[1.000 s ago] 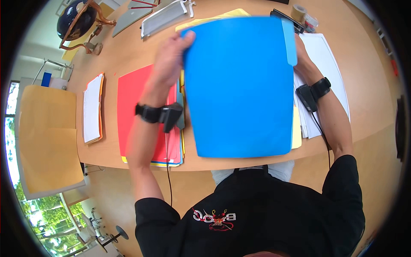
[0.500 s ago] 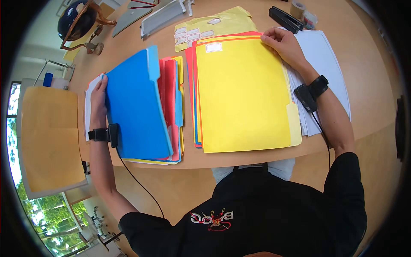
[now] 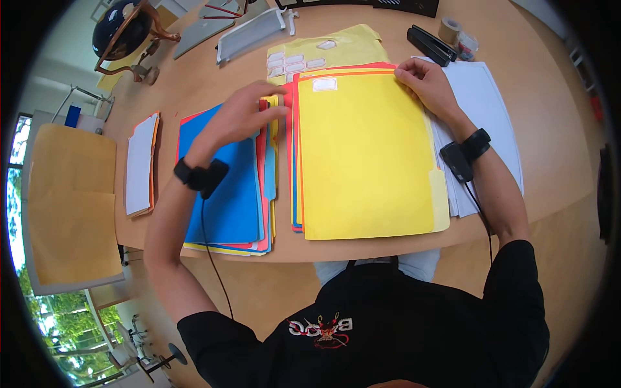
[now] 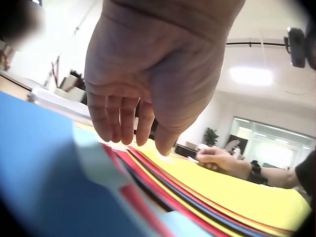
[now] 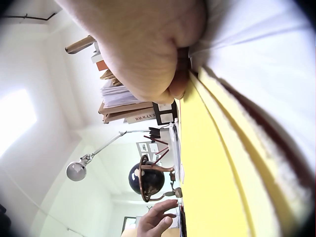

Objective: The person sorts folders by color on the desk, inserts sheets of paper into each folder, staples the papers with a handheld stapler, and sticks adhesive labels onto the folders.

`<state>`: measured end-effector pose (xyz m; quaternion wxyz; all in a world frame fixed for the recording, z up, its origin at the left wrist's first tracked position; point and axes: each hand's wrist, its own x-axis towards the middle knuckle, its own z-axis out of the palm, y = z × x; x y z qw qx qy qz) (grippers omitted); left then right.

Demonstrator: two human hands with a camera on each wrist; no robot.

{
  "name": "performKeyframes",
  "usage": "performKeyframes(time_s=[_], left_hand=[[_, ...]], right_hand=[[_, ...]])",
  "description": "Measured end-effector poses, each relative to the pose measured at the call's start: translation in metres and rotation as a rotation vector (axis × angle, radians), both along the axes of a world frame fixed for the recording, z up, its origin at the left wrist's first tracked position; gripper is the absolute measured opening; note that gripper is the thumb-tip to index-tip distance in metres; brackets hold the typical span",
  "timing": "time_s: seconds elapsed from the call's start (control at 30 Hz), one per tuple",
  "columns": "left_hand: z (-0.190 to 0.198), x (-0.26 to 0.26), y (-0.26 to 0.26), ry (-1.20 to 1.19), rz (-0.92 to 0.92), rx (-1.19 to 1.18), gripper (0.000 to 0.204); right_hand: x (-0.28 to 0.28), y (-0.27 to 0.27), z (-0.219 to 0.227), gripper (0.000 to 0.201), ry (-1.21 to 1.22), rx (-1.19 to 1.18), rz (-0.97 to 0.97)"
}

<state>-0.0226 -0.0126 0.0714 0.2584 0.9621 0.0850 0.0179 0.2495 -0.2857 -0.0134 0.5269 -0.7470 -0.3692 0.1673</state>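
Observation:
In the head view a yellow folder with a small white label tops a pile of coloured folders at the middle of the desk. My right hand pinches its upper right corner, thumb on top; the right wrist view shows the fingers curled at the folder's edge. A blue folder lies on the left pile, over red and yellow ones with staggered tabs. Above its upper right part, my left hand hovers with fingers loosely spread, holding nothing. Its fingertips come near the left edge of the yellow folder's pile.
White paper sheets lie right of the middle pile, a black stapler and tape roll behind them. A worn yellow envelope lies at the back. Papers sit far left; a globe stands at the back left.
The blue folder, earlier lifted over the middle pile, now lies on the left pile. My left hand has let it go and moved right. The right hand stays at the yellow folder's corner.

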Motion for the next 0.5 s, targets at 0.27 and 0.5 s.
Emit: performKeyframes(time_s=[0.27, 0.5], left_hand=[[-0.009, 0.067, -0.039, 0.103, -0.074, 0.369, 0.061], [-0.010, 0.071, -0.042, 0.138, 0.012, 0.257, 0.068]], right_hand=[[-0.002, 0.000, 0.001, 0.019, 0.049, 0.042, 0.010], [-0.004, 0.000, 0.004, 0.026, 0.122, 0.098, -0.074]])
